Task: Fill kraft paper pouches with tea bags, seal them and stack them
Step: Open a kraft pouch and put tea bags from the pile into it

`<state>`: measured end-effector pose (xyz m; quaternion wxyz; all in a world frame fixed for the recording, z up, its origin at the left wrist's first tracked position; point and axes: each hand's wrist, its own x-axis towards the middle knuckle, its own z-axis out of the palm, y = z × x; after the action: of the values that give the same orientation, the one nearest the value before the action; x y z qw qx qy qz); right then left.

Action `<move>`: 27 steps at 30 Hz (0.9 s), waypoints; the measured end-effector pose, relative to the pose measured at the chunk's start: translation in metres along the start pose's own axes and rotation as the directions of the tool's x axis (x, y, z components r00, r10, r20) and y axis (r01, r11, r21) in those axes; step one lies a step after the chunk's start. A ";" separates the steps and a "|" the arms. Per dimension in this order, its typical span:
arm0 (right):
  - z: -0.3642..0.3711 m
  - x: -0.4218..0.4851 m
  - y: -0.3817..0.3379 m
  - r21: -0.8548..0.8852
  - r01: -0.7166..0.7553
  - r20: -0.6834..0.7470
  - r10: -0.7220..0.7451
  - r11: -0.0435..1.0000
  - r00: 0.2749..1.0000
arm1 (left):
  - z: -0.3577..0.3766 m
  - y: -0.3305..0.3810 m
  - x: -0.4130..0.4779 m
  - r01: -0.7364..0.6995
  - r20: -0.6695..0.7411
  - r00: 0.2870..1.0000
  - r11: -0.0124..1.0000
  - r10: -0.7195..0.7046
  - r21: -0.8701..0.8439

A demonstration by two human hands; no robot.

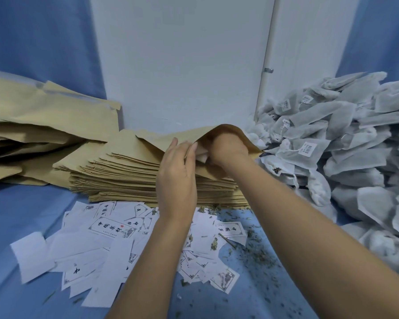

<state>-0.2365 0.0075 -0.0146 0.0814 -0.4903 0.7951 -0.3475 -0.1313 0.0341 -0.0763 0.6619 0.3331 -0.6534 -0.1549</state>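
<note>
Blue cloth surface (32, 215), white wall (182, 65) behind. Left hand (175, 176) pinches top pouch (189, 134) mouth on kraft stack (124, 180); right hand (226, 149) inside, grip hidden. Tea bags (332, 139) heaped right.

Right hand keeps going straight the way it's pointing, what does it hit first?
The inside of the kraft pouch: the right hand is in its open mouth, fingers hidden, so probably the paper wall or the closed far end. Depth is unclear.

Both bare forearms reach forward and converge. The left hand (177, 173) lies back-up at the mouth of the tan kraft paper pouch (235, 132), fingertips at its edge. The right hand (227, 147) is inside that mouth, fingers hidden.
</note>
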 end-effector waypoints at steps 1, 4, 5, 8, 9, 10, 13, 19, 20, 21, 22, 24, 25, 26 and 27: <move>0.000 -0.003 0.003 -0.103 0.060 -0.091 -0.069 0.993 0.993 | 0.000 -0.002 0.001 0.012 0.012 1.000 1.000 -0.012 0.011; 0.001 -0.018 0.007 0.108 0.174 -0.196 -0.150 0.979 0.969 | 0.002 -0.004 0.002 0.030 0.031 0.999 1.000 -0.031 0.006; 0.001 -0.022 0.007 0.216 0.185 -0.173 -0.149 0.959 0.974 | 0.002 -0.003 0.002 0.029 0.034 0.999 1.000 -0.029 0.007; 0.001 -0.024 0.007 0.251 0.171 -0.047 -0.164 0.953 0.985 | 0.002 -0.002 0.000 0.026 0.009 1.000 1.000 -0.025 -0.002; 0.001 -0.021 0.008 0.192 0.153 -0.028 -0.150 0.969 0.988 | 0.002 -0.001 -0.001 0.013 0.012 1.000 1.000 -0.013 0.000; 0.000 -0.018 0.009 0.124 0.145 -0.029 -0.142 0.982 0.989 | 0.002 0.000 -0.002 -0.002 0.021 1.000 1.000 0.002 0.013; 0.004 -0.008 0.009 -0.159 0.168 0.032 -0.165 0.973 0.986 | 0.004 0.001 -0.006 -0.016 0.045 0.999 0.999 0.014 0.034; 0.005 -0.007 0.013 -0.181 0.209 0.016 -0.209 0.961 0.978 | 0.004 0.007 0.000 0.017 0.046 0.999 0.986 -0.025 0.167; 0.002 -0.013 0.015 -0.076 0.208 -0.074 -0.214 0.975 0.974 | 0.003 0.006 0.003 0.033 0.048 0.998 0.980 -0.043 0.198; 0.000 -0.019 0.017 0.007 0.236 -0.176 -0.231 0.972 0.957 | 0.003 0.005 0.005 0.051 0.066 0.996 0.976 -0.066 0.211; -0.001 -0.025 0.020 0.042 0.286 -0.276 -0.264 0.957 0.924 | 0.003 0.003 0.008 0.073 0.090 0.991 0.975 -0.094 0.210; -0.004 -0.036 0.028 0.087 0.361 -0.409 -0.297 0.929 0.863 | 0.002 -0.001 0.011 0.114 0.140 0.979 0.972 -0.145 0.206; -0.005 -0.039 0.033 0.117 0.371 -0.450 -0.284 0.921 0.847 | 0.002 -0.002 0.012 0.125 0.162 0.974 0.970 -0.161 0.208; -0.006 -0.041 0.039 0.138 0.370 -0.478 -0.266 0.919 0.837 | 0.002 -0.002 0.012 0.131 0.179 0.969 0.970 -0.169 0.204; -0.006 -0.041 0.047 0.146 0.373 -0.500 -0.257 0.916 0.827 | 0.002 -0.001 0.011 0.131 0.190 0.967 0.972 -0.169 0.196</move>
<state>-0.2523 0.0579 -0.0480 -0.1149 -0.5031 0.6506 -0.5571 -0.1323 0.0254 -0.0685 0.5438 0.4230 -0.7026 -0.1779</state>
